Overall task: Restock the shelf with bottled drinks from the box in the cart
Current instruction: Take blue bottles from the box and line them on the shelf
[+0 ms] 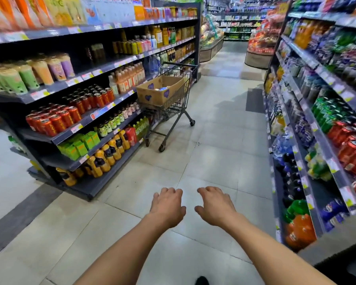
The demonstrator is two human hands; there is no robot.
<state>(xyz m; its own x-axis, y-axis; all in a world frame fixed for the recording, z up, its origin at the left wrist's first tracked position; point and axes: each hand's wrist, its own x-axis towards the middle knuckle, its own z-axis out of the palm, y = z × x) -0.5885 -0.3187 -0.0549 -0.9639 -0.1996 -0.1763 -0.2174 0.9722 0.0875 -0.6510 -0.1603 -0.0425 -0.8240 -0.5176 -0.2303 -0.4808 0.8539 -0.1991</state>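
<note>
While both hands, left (pixel 167 206) and right (pixel 215 205), hang loosely spread and empty, the cart (pixel 169 103) and its box (pixel 160 90) stand well ahead; approaching comes next.

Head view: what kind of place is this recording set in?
A supermarket drinks aisle, most likely. Dark metal shelving with price tags lines both sides, stocked with red drink cans, and a grey wire shopping cart holding a brown cardboard box stands on the tiled floor.

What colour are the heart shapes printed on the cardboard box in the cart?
Purple, on the brown cardboard box in the cart; seen in the head view.
</note>
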